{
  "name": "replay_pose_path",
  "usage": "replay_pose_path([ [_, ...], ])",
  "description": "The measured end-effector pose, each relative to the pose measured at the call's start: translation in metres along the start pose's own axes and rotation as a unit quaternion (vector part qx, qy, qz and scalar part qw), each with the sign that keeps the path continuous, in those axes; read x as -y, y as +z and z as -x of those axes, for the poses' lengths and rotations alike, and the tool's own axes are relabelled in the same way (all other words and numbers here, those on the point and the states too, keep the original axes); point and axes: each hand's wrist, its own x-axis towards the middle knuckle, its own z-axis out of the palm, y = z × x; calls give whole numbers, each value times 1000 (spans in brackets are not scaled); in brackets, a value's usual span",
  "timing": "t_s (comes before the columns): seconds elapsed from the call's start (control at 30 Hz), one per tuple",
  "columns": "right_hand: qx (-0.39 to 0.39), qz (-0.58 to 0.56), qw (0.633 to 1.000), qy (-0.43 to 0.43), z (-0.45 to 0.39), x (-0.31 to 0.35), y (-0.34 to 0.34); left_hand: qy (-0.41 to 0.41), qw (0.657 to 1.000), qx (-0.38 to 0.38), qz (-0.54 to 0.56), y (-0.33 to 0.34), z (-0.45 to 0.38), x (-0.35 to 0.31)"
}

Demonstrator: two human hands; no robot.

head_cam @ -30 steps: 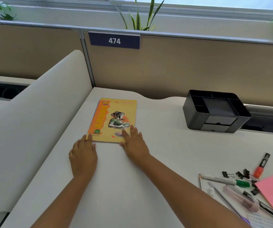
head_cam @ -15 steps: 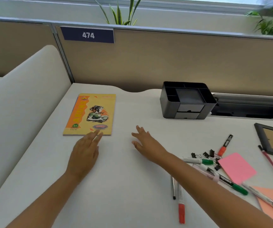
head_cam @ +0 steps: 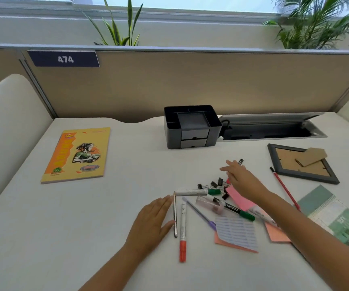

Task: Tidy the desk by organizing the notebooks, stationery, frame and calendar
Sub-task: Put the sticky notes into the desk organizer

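Meanwhile, both hands spread open and empty over a scatter of stationery: the left hand (head_cam: 155, 219) lies flat on the worktop (head_cam: 85, 227) with its thumb against a thin black pen (head_cam: 175, 215), the right hand (head_cam: 240, 179) reaches over binder clips (head_cam: 213, 184) toward a red marker (head_cam: 240, 161). Beyond them, the notebook (head_cam: 75, 155) lies squared at left, the black organizer (head_cam: 191, 127) stands at the back, and the frame (head_cam: 302, 163) and calendar (head_cam: 341, 219) lie at right. A sweeping forearm could roll loose pens off the worktop's edge.

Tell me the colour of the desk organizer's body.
Dark grey organizer, seen in the head view.
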Motion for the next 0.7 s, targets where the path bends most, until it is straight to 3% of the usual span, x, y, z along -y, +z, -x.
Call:
replay_pose_path([
  [0.23, 52, 35, 998, 20, 8, -30, -5, -49, 998, -42, 9, -6, -8, -4],
  [0.43, 43, 7, 999, -7, 23, -48, -6, -108, 993, -57, 5, 3, -7, -10],
  [0.7, 66, 30, 997, 32, 22, -70, -11, -154, 986, -67, -8, 6, 0, -23],
])
